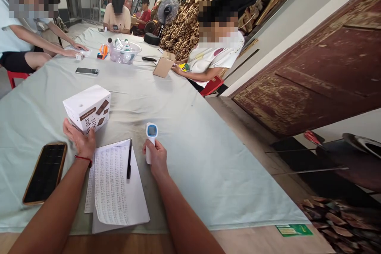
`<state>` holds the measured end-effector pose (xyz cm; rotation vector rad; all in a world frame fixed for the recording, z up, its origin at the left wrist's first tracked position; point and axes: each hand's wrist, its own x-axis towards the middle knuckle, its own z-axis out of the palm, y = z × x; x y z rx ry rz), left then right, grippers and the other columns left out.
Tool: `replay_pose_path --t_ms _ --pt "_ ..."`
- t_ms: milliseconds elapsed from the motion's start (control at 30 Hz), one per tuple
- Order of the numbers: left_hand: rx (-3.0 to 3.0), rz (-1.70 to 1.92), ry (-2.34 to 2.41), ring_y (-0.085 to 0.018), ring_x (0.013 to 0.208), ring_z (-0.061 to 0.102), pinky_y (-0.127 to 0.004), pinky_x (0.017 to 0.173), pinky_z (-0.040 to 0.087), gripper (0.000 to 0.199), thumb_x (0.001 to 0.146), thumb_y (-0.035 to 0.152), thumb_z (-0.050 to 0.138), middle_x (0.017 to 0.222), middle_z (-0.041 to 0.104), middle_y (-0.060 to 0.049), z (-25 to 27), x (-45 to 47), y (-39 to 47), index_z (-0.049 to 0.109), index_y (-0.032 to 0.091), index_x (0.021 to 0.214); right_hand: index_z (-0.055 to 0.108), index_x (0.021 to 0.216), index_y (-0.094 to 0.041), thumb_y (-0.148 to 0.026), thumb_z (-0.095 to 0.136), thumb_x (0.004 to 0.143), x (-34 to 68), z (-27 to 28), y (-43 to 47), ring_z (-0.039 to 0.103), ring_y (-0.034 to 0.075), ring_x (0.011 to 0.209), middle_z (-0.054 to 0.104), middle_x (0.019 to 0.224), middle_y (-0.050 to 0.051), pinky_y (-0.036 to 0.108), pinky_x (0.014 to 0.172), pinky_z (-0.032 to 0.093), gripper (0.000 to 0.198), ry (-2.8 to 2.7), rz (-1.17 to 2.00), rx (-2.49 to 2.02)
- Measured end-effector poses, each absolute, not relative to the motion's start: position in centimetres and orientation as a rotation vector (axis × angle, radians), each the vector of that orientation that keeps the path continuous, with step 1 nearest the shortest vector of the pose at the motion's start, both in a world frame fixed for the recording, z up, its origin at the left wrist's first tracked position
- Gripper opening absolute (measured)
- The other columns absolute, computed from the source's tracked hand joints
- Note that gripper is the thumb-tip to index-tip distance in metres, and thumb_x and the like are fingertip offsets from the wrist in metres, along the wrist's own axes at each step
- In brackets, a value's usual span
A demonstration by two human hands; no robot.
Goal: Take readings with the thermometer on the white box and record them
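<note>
My left hand point(81, 139), with a red cord on its wrist, is wrapped round the lower near end of a white box point(86, 105) that has brown bars printed on its side. The box is tilted. My right hand point(157, 158) grips the handle of a white infrared thermometer point(151, 133), its blue-framed screen facing up towards me. Between my forearms lie handwritten sheets point(111, 186), and a black pen point(129, 158) rests on them. A smartphone in a brown case point(45, 172) lies left of my left forearm.
A green cloth point(226, 166) covers the long table. Farther along are another phone point(87, 71), a clear basin of bottles point(125, 54), an orange object point(102, 52) and a cardboard box point(163, 65). Several people sit around the table. A fan point(167, 10) stands before stacked firewood point(184, 20).
</note>
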<state>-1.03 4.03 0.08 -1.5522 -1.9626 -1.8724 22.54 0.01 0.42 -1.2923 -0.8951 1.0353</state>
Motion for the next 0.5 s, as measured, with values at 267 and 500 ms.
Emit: replay_pose_path --t_ms 267,500 --pt "-2.296 -1.659 -1.506 -0.027 0.109 0.057 -0.047 0.102 0.044 0.023 0.085 0.030 0.061 0.108 0.058 -0.009 0.4 1.3 2.4 0.061 0.022 0.107 0.052 0.066 -0.022 -0.050 0.065 0.074 22.6 0.4 0.0 0.043 0.011 0.052 0.051 0.055 -0.005 0.026 0.052 0.034 0.032 -0.935 0.997 -1.288" --pt "-2.862 -1.158 -1.506 -0.022 0.094 0.061 -0.038 0.087 0.050 0.017 0.090 0.036 0.054 0.098 0.066 -0.007 -0.5 1.2 3.0 0.067 0.025 0.090 0.055 0.071 -0.022 -0.049 0.065 0.075 22.4 0.7 -0.5 0.046 0.012 0.055 0.053 0.058 -0.004 0.027 0.056 0.037 0.030 -0.999 0.993 -1.188"
